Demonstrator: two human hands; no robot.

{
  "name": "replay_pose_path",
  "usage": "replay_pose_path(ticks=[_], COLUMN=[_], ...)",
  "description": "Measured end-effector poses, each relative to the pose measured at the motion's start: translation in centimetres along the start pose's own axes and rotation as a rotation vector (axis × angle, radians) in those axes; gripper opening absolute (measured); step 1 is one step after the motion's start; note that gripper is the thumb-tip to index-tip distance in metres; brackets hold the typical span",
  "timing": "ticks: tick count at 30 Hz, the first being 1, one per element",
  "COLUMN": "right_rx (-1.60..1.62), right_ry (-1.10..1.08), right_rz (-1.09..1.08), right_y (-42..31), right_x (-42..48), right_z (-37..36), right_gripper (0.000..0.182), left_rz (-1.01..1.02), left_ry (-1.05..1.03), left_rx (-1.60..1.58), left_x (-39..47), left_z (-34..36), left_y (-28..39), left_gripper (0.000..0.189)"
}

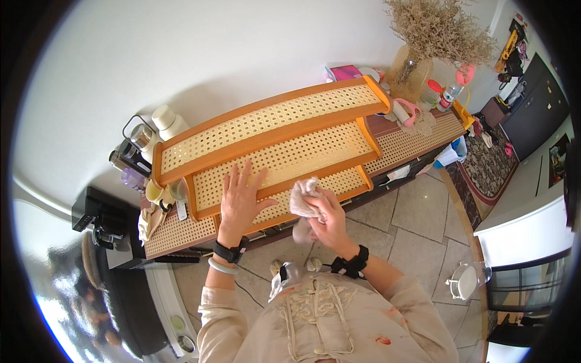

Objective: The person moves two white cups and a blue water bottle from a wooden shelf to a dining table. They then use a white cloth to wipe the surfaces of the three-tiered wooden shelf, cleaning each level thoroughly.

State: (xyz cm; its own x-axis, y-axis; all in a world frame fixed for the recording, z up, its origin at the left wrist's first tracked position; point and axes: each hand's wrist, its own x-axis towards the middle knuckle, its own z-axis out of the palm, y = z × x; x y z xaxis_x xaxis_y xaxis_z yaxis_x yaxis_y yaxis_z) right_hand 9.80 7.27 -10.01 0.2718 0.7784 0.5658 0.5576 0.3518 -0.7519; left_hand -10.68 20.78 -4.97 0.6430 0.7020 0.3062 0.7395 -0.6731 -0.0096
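Observation:
Before me a tiered wooden shelf rack (272, 140) with perforated cream shelf panels stands on a long sideboard (408, 138). My left hand (240, 199) lies spread over the middle tier at its left part, fingers apart, with nothing in it. In my right hand (330, 222) is a crumpled pale pink cloth (302, 199), held near the front edge of the lower tiers. Part of the cloth hangs below the hand and looks blurred. Whether the cloth touches the wood I cannot tell.
Left of the rack stand a white jug (169, 121), a glass kettle (143, 135) and a yellow cup (157, 193). To the right are a vase of dried flowers (408, 72), a plastic bottle (449, 96) and a pink-handled lint roller (406, 112). A black coffee machine (102, 222) is at far left.

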Motion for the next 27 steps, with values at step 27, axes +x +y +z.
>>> replay_pose_path(ticks=[27], right_rx=[1.393], right_ry=[0.324], right_rz=[1.115], right_y=[2.9], right_x=[4.1], right_z=[0.0], right_gripper=[0.018], left_rz=[0.077], left_ry=[-0.208], left_rx=[-0.501], left_x=[0.2], left_z=[-0.6], left_y=[-2.6], left_gripper=[0.079])
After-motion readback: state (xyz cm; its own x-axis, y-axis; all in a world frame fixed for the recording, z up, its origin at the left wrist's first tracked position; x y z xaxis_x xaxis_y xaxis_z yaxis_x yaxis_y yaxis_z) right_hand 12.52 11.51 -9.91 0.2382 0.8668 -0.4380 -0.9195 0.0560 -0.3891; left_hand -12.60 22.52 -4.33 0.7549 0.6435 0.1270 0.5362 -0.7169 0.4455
